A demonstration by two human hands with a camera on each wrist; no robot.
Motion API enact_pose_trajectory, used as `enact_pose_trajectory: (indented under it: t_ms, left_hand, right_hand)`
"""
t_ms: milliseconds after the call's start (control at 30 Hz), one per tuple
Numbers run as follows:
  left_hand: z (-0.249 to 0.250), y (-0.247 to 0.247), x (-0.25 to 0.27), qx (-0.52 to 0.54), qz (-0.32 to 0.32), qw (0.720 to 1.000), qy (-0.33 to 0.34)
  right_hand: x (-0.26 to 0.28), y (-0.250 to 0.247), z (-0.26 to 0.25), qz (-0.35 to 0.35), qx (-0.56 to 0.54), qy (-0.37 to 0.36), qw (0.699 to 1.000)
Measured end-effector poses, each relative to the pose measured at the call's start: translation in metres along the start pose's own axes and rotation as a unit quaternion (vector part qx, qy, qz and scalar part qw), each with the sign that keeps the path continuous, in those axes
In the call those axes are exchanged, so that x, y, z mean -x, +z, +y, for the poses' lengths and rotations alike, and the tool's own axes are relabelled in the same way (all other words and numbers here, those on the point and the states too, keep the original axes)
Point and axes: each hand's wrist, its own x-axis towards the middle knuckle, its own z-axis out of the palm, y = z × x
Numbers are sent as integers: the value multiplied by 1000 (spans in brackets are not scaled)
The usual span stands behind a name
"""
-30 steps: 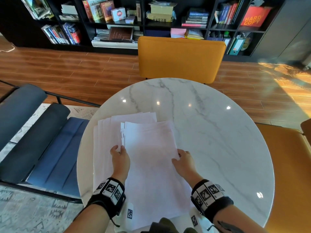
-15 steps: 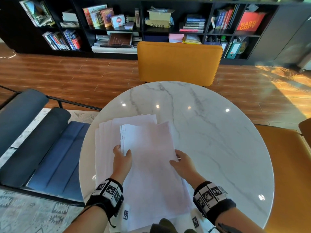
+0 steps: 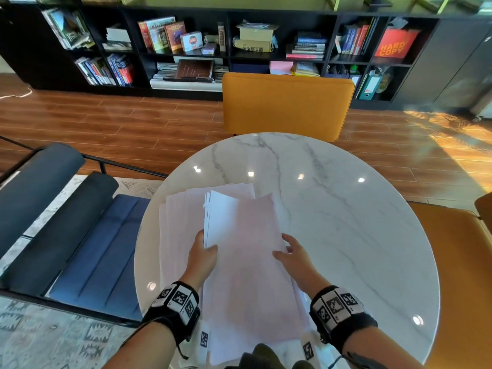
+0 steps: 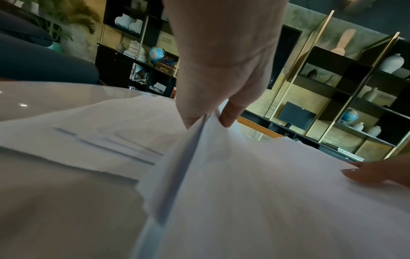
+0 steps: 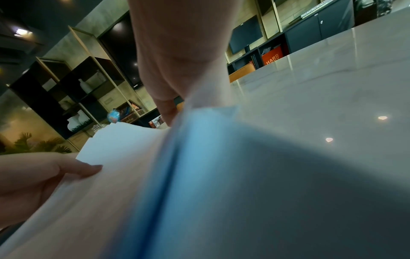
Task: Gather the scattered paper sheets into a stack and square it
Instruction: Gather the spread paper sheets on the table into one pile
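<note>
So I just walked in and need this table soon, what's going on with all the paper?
A person is gathering loose white paper sheets on the round white marble table. The left hand pinches the left edge of the top bundle, and the right hand grips its right edge. More white sheets lie fanned out underneath to the left, so the stack is not yet squared.

surface: round white marble table point(image 3: 332, 209) | on it: fanned paper sheets point(image 3: 181, 222), left side | count: unclear
</note>
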Motion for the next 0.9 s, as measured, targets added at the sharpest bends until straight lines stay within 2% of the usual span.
enact_pose_trajectory:
  t_ms: [167,267,433,533,700,767,900]
  left_hand:
    - [12,-7,5,44,4,999,26]
    - [17,-15,3,71,-4,997,24]
    - [16,-20,-10,66,-15,998,6]
    - [7,-27,-22,49,9,998,-22]
    - [-7,-42,-41,7,104,992,-77]
    - [-12,-45,-48,-15,117,989,-94]
    - [-15,-46,-58,-45,104,984,-136]
  right_hand:
    - [1,-3,5,19,-62,25,998]
    - [1,-9,5,-9,-69,46,997]
    - [0,-8,-5,-6,-34,-9,999]
    - [-3,-6,-12,6,-17,-15,1000]
    - [-15,-9,-16,24,-20,-11,999]
    - [-21,-9,-13,29,-4,-3,1000]
    - [-29,2,-5,43,47,-1,998]
